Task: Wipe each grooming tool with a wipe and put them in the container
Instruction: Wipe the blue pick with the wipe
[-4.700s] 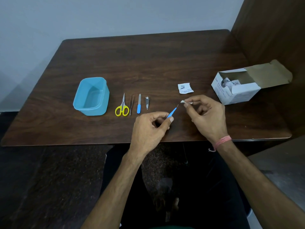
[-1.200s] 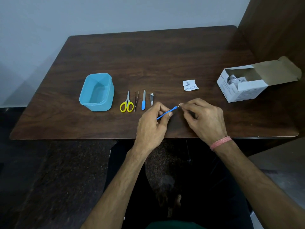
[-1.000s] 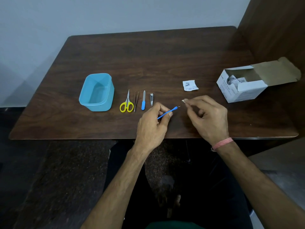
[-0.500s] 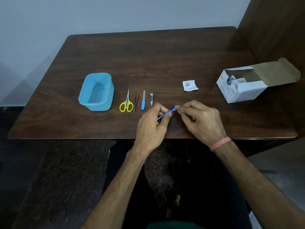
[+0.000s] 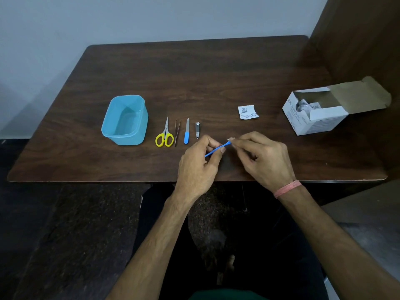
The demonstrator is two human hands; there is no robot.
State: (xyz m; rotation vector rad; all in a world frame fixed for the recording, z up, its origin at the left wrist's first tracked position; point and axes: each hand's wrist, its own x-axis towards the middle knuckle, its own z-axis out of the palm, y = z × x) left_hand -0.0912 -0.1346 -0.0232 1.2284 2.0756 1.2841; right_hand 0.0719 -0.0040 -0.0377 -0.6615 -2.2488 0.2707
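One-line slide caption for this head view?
Left hand holds a thin blue-handled tool while right hand wipes its tip with a small white wipe.

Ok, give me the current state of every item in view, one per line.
left hand: pinches blue tool
right hand: pinches wipe on tool tip
blue tool: held above table
wipe: at tool's tip
container: open, empty
scissors: closed, on table
tweezers, nail file, nail clipper: on table
wrapper: torn
box: flap open
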